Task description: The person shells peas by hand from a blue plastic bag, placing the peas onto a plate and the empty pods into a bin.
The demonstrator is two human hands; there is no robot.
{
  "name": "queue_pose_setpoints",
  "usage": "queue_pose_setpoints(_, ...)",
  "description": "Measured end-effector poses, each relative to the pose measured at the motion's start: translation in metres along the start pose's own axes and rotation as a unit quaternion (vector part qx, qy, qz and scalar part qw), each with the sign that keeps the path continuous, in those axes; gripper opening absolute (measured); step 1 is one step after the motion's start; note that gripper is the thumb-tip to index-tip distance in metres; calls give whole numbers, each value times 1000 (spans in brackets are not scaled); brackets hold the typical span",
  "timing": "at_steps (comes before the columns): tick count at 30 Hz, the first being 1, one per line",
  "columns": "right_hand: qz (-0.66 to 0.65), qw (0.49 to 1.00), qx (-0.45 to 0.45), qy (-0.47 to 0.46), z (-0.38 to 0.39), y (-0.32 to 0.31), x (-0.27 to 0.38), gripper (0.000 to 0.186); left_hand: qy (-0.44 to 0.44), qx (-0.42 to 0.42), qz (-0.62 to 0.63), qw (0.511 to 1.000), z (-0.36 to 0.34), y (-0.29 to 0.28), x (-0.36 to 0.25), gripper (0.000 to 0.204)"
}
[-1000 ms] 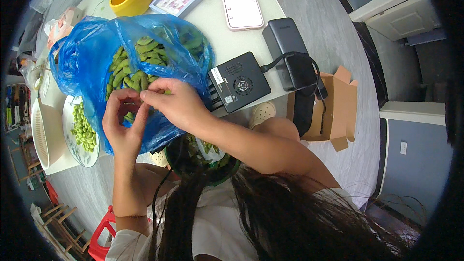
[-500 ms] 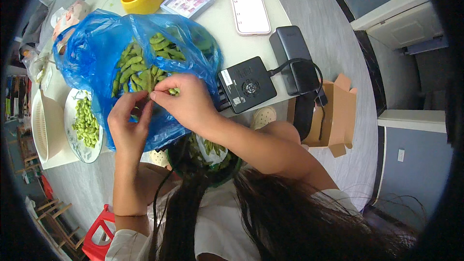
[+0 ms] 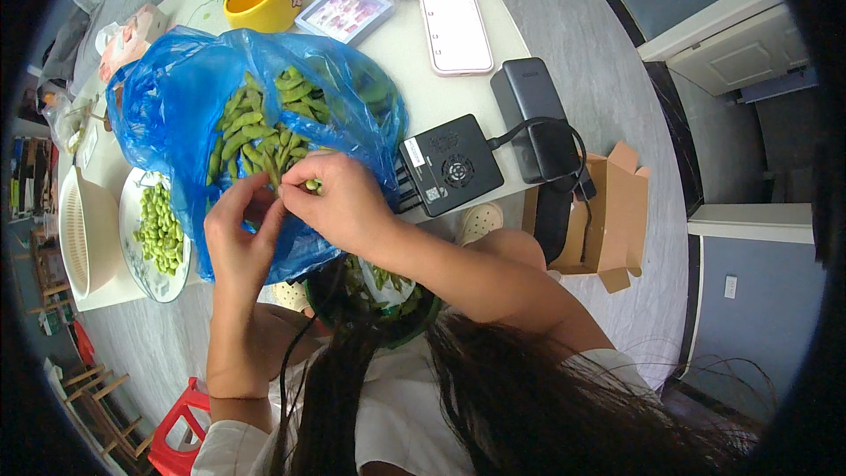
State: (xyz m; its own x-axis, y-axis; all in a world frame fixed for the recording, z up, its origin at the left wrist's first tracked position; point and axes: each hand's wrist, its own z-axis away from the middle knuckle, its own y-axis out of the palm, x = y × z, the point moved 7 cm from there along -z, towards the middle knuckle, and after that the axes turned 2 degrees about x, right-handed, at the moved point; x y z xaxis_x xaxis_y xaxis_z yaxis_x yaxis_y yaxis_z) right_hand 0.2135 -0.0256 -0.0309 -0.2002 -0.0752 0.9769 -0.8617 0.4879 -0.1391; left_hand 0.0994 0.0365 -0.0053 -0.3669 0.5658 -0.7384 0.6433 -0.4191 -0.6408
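Note:
My left hand and my right hand meet at the fingertips over the near side of an open blue plastic bag. Between their pinched thumbs and forefingers is a green soybean pod, mostly covered by the fingers. A few shelled beans show in the curl of my right fingers. Unshelled pods fill the bag's opening. Left of the bag, a white plate carries a heap of shelled green beans.
A cream basket stands left of the plate. On the table are a phone, a black box with a fan, a dark power bank and a yellow mug. Below the table edge, a dark green bin holds pods.
Both hands stay joined at the fingertips with the pod between them, their grip barely altered. The whole view has shifted slightly, so the table things sit a little lower.

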Motion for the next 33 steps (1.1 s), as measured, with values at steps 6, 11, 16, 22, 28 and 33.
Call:
queue_pose_setpoints(6, 11, 1000, 1, 3, 1, -4, 2, 12, 4, 7, 9, 1000, 1, 4, -3, 28)
queue_pose_setpoints(11, 1, 1000, 19, 3, 4, -9, 5, 11, -31, 43, 23, 998, 5, 6, -4, 27)
queue_pose_setpoints(16, -15, 1000, 4, -1, 9, -13, 4, 8, -14, 42, 25, 999, 6, 11, -13, 27)
queue_pose_setpoints(22, 13, 1000, 9, -13, 3, -14, 8, 8, -10, 24, 40, 999, 4, 10, -9, 27)
queue_pose_setpoints(28, -28, 999, -19, 22, 2, -12, 5, 10, -12, -16, 45, 999, -2, 5, -2, 25)
queue_pose_setpoints(33, -78, 995, -38, 45, -2, -16, 2, 13, 48, -10, 6, 999, -8, 4, -17, 25)
